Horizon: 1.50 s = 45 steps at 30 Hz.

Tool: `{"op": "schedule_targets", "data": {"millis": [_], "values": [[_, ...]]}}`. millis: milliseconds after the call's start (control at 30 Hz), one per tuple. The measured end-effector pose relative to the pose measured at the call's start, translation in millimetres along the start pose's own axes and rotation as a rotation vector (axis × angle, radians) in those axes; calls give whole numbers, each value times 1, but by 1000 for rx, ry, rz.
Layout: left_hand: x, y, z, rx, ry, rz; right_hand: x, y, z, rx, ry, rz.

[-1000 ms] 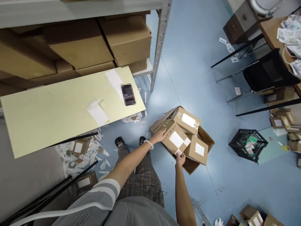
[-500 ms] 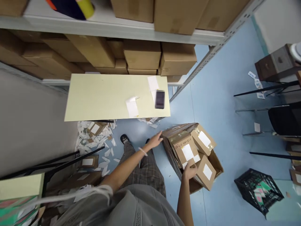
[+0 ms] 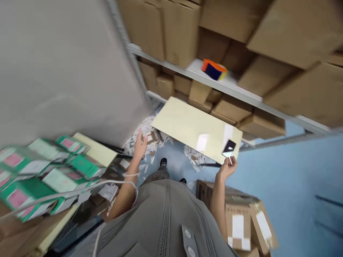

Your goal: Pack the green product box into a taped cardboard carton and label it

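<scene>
My left hand [image 3: 140, 144] is raised at the near left of the pale yellow table [image 3: 184, 123], its fingers apart and nothing in them. Toward the table's right end, my right hand [image 3: 227, 168] is at the near edge with loosely curled, separated fingers. Its fingertips are close to a dark phone-like device [image 3: 229, 146] lying on the tabletop; contact cannot be made out. White paper [image 3: 227, 132] lies beside the device, and another white sheet [image 3: 202, 142] is nearer the middle. Below my right forearm, labelled cardboard boxes [image 3: 238, 225] are packed in a larger carton.
Shelves of brown boxes [image 3: 233, 109] rise behind the table, with an orange and navy item [image 3: 213, 69] on one shelf. Several green and white boxes [image 3: 60, 171] are stacked on the left. Paper scraps [image 3: 146, 128] litter the floor. A grey wall [image 3: 66, 71] borders the left.
The view has swung left. My right hand has left the cardboard box and moved up to the table's edge by the device. My left hand has moved from the carton out to the left.
</scene>
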State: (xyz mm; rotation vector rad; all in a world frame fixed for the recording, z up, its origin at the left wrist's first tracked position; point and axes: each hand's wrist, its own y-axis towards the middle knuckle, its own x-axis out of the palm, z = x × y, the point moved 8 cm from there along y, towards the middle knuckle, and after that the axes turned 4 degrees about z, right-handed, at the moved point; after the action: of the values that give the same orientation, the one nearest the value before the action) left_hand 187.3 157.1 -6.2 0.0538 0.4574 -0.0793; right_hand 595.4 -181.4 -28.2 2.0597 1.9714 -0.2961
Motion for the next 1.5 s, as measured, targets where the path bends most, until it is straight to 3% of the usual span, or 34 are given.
{"op": "schedule_targets", "data": {"millis": [100, 200, 267, 333, 433, 533, 767, 867, 933, 1067, 1233, 1367, 1500], "values": [[-42, -1, -13, -95, -59, 94, 101, -46, -38, -31, 104, -252], [-91, -9, -38, -174, -94, 198, 182, -124, -65, -62, 156, -561], [-125, -23, -55, -217, -110, 286, 216, -184, -77, -90, 163, -786], [-156, -44, -73, -270, -130, 371, 235, -240, -87, -122, 173, -1013], [-190, -89, -99, -365, -153, 523, 242, -302, -96, -185, 174, -1318], [-204, -150, -121, -433, -159, 680, 240, -330, -96, -278, 131, -1495], [-180, -322, -160, -800, -214, 875, 249, -346, -60, -305, -4, -1629], [-185, -379, -164, -888, -206, 978, 248, -362, -49, -289, -20, -1652], [-196, -403, -167, -919, -181, 1053, 244, -378, -46, -279, -27, -1680], [-220, -403, -180, -931, -185, 1105, 236, -417, -50, -305, -36, -1751], [-268, -349, -197, -795, -211, 1022, 244, -458, -56, -299, -69, -1730], [-344, -329, -203, -670, -162, 1057, 256, -503, -64, -237, -74, -1641], [-438, -336, -207, -528, -92, 1207, 257, -582, -89, -204, -18, -1645]]}}
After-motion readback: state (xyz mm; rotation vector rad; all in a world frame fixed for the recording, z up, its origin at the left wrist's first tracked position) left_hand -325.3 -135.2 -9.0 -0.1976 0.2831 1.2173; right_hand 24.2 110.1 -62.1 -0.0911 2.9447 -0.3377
